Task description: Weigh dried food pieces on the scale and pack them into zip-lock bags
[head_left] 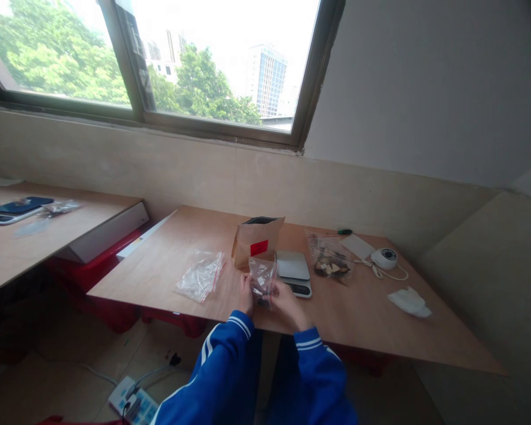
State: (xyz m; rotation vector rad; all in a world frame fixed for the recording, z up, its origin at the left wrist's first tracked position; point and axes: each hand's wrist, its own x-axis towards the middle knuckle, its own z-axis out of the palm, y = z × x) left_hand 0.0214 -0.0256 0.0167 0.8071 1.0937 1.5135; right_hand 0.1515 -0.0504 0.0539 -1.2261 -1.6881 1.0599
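Between my two hands is a small clear plastic zip bag [262,276] with some dark pieces low in it. My left hand [246,293] grips its left side, and my right hand [285,300] grips its right side; the fingers are closed on the plastic. Just behind the bag stands a brown paper pouch [253,239] with a red label and an open top. Close to my right hand lies a kitchen scale [292,265] with a bare pale plate. Left of my hands is a pile of clear zip bags [200,275].
Right of the scale lies a clear bag of brown pieces [331,265]. Beyond it are a green-handled tool [344,232], a white camera-like device [384,258] with a cable, and a crumpled white tissue [409,302]. A power strip [133,402] lies on the floor.
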